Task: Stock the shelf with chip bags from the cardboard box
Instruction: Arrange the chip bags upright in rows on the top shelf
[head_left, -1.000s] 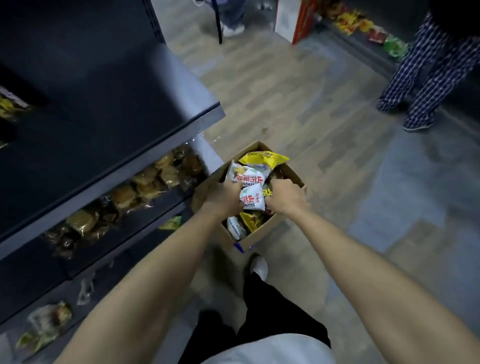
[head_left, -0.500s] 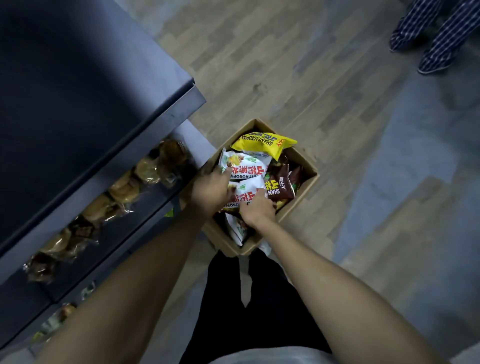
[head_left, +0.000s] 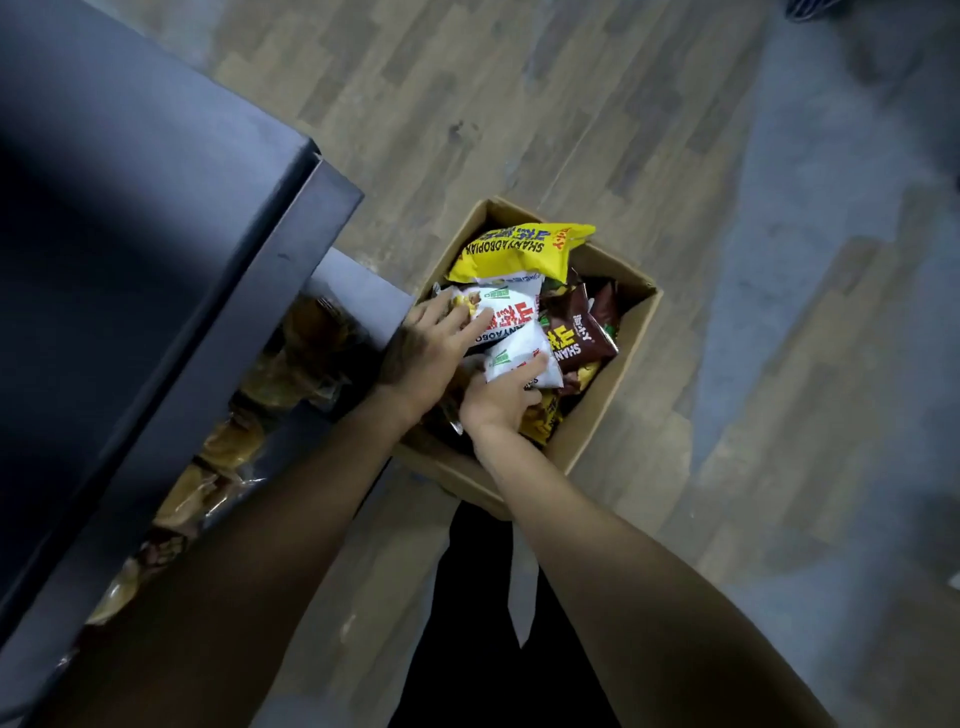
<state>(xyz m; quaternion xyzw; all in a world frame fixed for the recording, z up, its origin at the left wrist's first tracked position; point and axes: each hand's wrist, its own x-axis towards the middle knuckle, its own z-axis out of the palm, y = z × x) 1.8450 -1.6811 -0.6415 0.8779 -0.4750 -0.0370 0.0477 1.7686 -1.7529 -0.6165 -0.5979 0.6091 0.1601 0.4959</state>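
Observation:
An open cardboard box (head_left: 602, 415) stands on the floor beside the dark shelf unit (head_left: 156, 249), filled with chip bags. A yellow bag (head_left: 519, 249) lies on top at the far end, brown bags (head_left: 582, 332) sit at the right. Both my hands are inside the box. My left hand (head_left: 431, 353) lies with fingers spread on a white bag (head_left: 506, 306). My right hand (head_left: 501, 397) has its fingers curled over a second white bag (head_left: 519, 353) just below the first.
The shelf's top board juts out at the left, with wrapped golden-brown pastries (head_left: 228, 441) on the level beneath it. My dark trouser legs (head_left: 498, 649) are under the box's near edge. Wooden floor (head_left: 727, 260) stretches to the right and beyond the box.
The view has tilted down and closer to the box. My right hand slid from the box's middle to the lower white bag; my left hand spread onto the upper white bag.

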